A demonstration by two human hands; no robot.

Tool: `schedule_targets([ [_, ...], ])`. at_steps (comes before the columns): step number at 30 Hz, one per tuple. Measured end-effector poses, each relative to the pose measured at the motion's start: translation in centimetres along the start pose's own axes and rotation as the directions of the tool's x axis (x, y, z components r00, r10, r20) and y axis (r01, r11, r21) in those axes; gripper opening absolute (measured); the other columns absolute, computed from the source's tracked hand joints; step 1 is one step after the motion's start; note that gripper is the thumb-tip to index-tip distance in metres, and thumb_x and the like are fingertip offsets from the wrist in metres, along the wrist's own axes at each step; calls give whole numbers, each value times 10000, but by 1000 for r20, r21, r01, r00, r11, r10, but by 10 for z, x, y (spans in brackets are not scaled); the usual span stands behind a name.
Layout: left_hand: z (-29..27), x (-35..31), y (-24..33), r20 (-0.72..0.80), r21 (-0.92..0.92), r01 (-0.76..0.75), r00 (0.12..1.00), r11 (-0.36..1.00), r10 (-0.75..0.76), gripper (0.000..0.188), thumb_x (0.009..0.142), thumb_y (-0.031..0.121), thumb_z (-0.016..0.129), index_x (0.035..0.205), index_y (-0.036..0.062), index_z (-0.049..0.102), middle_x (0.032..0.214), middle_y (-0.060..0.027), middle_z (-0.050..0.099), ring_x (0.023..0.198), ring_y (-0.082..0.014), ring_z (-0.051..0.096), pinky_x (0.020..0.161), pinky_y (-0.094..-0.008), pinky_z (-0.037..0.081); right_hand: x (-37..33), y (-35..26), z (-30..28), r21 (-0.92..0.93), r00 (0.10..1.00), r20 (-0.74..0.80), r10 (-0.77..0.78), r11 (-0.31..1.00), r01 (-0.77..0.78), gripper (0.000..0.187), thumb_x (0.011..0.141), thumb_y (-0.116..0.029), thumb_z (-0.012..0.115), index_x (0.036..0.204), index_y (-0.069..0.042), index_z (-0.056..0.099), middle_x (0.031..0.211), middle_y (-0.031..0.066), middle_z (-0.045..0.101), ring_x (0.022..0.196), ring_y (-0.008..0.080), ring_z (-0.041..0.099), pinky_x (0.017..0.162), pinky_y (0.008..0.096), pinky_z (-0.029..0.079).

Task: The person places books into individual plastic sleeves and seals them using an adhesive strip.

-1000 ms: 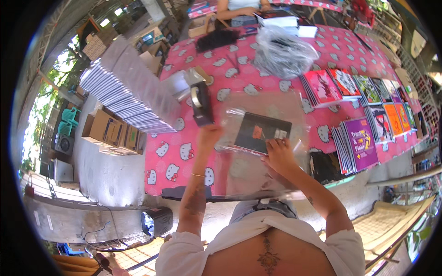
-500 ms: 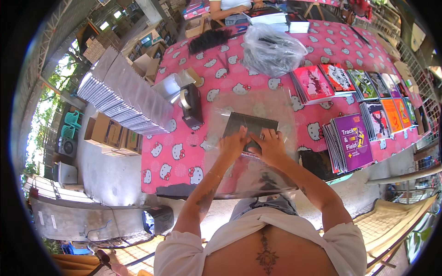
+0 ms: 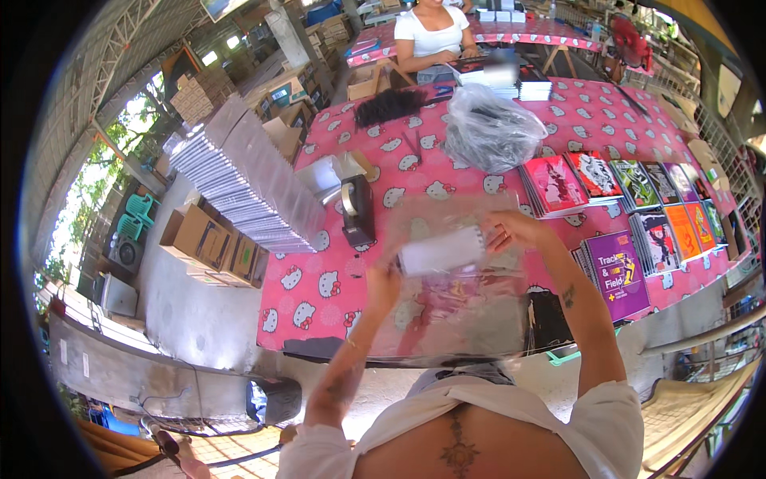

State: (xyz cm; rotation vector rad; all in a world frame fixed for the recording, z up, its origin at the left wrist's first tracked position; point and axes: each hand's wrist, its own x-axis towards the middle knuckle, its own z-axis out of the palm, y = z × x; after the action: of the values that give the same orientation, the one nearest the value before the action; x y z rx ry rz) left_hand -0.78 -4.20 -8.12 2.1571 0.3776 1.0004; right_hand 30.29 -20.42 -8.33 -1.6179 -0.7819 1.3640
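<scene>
A spiral notebook (image 3: pixel 441 252) shows a white, motion-blurred face above the middle of the near table edge. My left hand (image 3: pixel 384 275) is closed on its left edge, the fingers partly blurred. My right hand (image 3: pixel 515 230) is beside the coil-bound right edge with fingers apart; whether a fingertip touches the coil is hard to tell. Below the notebook lies a clear plastic sheet (image 3: pixel 503 307), with blurred purple and pink colours showing around it. A black tape dispenser (image 3: pixel 357 211) stands to the left of the sheet.
Tall stacks of spiral notebooks (image 3: pixel 247 180) rise at the left table edge. Colourful notebooks (image 3: pixel 614 275) lie in piles on the right. A crumpled clear plastic bag (image 3: pixel 493 128) sits farther back. Across the pink patterned table (image 3: pixel 307 307) is another person (image 3: pixel 433 40) beside stacked books.
The notebook has gone from dark cover up under both hands to a white face showing. My right hand has moved off it to the right. The view has tilted upward.
</scene>
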Motion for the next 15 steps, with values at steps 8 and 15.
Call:
schedule_targets([
  [8,-4,55,-107,-46,-233,316,941,920,-335,331,838,39,622,1168,44,649,903,-161,694,791,-336,665,684,-395,517,-75,-50,53,-369,546,-349,-762,647,667,667,896,-533,632,1347,-52,532,1388,192,519,1303,294,482,1070,456,383],
  [15,-47,56,-127,-25,-95,372,926,923,-376,596,778,34,746,1338,80,547,1145,-76,657,1032,-236,630,849,-379,501,-106,-67,96,-691,381,-264,-886,449,566,888,653,-280,875,1422,-105,466,1473,128,434,1415,284,317,1150,468,261],
])
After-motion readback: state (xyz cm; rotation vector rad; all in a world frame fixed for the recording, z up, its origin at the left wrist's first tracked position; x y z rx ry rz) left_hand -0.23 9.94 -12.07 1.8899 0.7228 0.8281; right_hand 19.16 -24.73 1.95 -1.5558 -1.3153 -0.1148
